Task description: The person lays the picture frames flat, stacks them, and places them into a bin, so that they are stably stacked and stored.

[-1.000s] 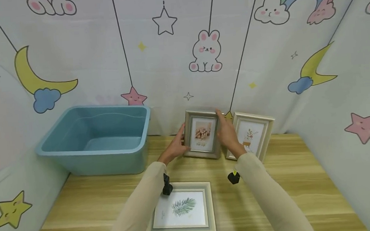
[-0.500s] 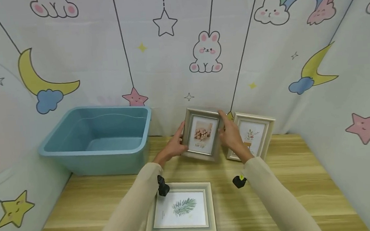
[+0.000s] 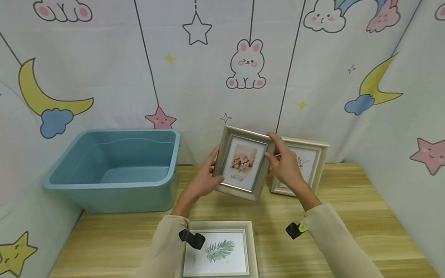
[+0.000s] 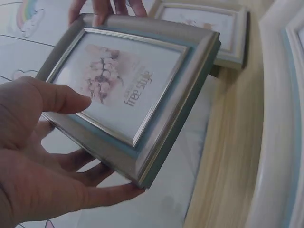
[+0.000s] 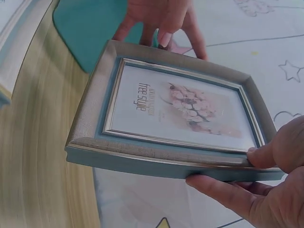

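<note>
Both hands hold a grey-brown picture frame (image 3: 244, 161) with a pink flower print, tilted clockwise above the back of the table. My left hand (image 3: 202, 177) grips its left side; in the left wrist view the thumb lies over the front and the fingers (image 4: 114, 194) reach underneath. On the opposite side my right hand (image 3: 285, 162) pinches the edge, thumb in front and fingers behind, as the right wrist view shows. Behind the right hand a cream picture frame (image 3: 318, 160) with a plant print leans against the wall, partly covered.
A blue plastic tub (image 3: 113, 197) stands at the back left of the wooden table (image 3: 332, 235). Near the front, picture frames lie stacked, the top frame (image 3: 251, 250) showing a green leaf print. A patterned cloth wall (image 3: 202, 84) rises behind.
The flower-print frame has risen slightly, come away from the wall and turned clockwise in both hands. The forearms have spread apart. The tub and the other frames stay put.
</note>
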`<state>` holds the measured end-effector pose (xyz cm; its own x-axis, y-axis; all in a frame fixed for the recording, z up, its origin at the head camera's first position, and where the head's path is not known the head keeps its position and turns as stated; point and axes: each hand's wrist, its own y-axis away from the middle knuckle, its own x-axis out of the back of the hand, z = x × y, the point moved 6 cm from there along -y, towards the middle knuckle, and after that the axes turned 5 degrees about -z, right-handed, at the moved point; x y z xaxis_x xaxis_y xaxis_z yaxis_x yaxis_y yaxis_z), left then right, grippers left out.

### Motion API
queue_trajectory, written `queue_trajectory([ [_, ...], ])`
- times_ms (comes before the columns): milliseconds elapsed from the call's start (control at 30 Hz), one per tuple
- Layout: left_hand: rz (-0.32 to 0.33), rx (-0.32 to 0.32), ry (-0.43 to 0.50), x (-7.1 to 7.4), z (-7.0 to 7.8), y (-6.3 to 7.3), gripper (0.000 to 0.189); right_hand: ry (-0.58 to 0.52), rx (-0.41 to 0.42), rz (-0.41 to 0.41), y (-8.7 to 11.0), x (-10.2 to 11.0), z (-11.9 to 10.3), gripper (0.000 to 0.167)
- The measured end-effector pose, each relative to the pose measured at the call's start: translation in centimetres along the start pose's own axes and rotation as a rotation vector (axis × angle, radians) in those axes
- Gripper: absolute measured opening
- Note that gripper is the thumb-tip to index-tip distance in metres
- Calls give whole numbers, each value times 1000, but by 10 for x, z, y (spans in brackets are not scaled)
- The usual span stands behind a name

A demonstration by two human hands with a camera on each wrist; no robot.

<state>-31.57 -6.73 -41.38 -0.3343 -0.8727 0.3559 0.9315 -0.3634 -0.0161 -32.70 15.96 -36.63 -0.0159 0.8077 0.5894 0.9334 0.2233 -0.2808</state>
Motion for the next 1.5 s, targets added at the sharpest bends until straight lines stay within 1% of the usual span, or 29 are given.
queue_trajectory([
  [100,83,-7,-11,-1,3,14,85,-45,-16,3,9,1,-5,61],
  [167,142,-6,-13,-2,2,23,81,-53,-20,7,14,1,-7,61],
  [233,202,12,-3,-4,-2,32,77,-75,-25,5,18,0,-8,62],
  [333,298,44,67,-8,-10,44,71,-131,-34,10,23,-1,-8,62],
  [400,370,68,169,-11,-15,52,67,-177,-42,15,26,-1,-9,62],
  [433,409,69,227,-13,-17,55,65,-195,-43,22,27,-1,-10,62],
  [467,437,68,310,-16,-18,58,63,-212,-42,27,28,-1,-11,63],
  [533,486,59,506,-22,-21,62,61,-250,-42,31,32,-1,-14,64],
  [600,519,26,687,-27,-21,65,64,-286,-46,29,35,-1,-16,64],
  [667,534,-29,862,-32,-19,67,72,-322,-55,31,38,-2,-18,65],
  [700,544,-55,926,-34,-18,69,76,-342,-61,36,40,-2,-19,65],
  [767,555,-116,1003,-36,-15,73,79,-379,-69,53,43,-2,-19,66],
  [867,548,-187,1094,-40,-11,80,72,-433,-69,86,47,-2,-19,67],
  [967,524,-233,1125,-43,-9,87,61,-496,-78,97,51,-4,-18,67],
  [1033,507,-244,1129,-45,-9,91,59,-539,-96,104,54,-5,-16,67],
  [1067,498,-248,1114,-46,-10,93,60,-557,-105,107,56,-6,-15,67],
  [1167,488,-225,1056,-52,-16,97,69,-604,-129,122,60,-9,-12,66],
  [1333,508,-187,924,-60,-28,102,88,-665,-142,143,65,-15,-6,65],
  [1433,531,-199,841,-60,-32,105,93,-705,-142,141,69,-20,-3,65],
  [1500,552,-197,809,-59,-33,108,95,-726,-148,136,72,-23,-1,65],
])
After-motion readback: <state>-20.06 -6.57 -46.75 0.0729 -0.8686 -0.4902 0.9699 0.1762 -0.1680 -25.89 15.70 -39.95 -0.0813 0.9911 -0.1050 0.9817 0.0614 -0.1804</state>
